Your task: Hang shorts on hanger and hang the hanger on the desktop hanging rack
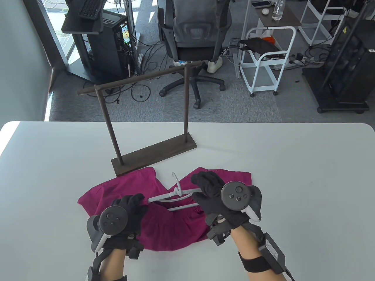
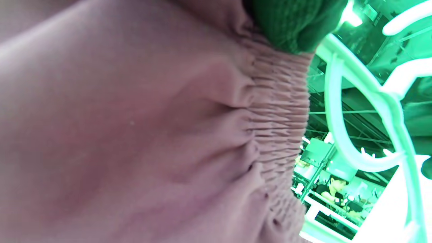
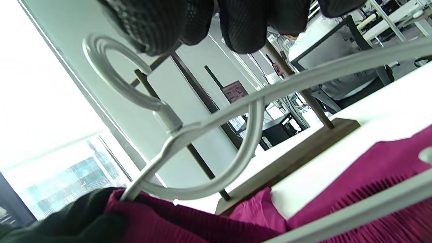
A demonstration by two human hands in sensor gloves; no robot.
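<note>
Magenta cloth first: the shorts point(image 1: 175, 222) lie crumpled near the table's point(image 1: 293, 164) near edge, just in front of the rack's point(image 1: 152, 155) base, one leg touching or nearly touching it. The white hanger point(image 1: 175, 199) sits on top of them, hook toward the rack.

The left hand point(image 1: 129, 210) has its fingers curled round the hanger's left end and the elastic waistband; the left wrist view shows a fingertip point(image 2: 297, 23) pressing the gathered band by the hanger arm. The right hand point(image 1: 211, 193) is curled over the hanger's right arm, fingers bent round it near the neck.

Risks, as I judge them. The largest is the rack: it stands close by, and a lift of hanger and shorts could snag the leg lying at its base or knock the rail point(image 1: 140, 76), tipping the rack. Next, the waistband seems only partly worked onto the hanger, so it may spring off one end when raised and leave the shorts lopsided or let them drop. Smallest, the hook is tilted and may need turning before it meets the rail.

Hidden: both hanger ends are under the hands, so how far the waistband is threaded on cannot be told. The left wrist view is tinted green and mostly filled by cloth. The right hand's thumb is out of sight.
</note>
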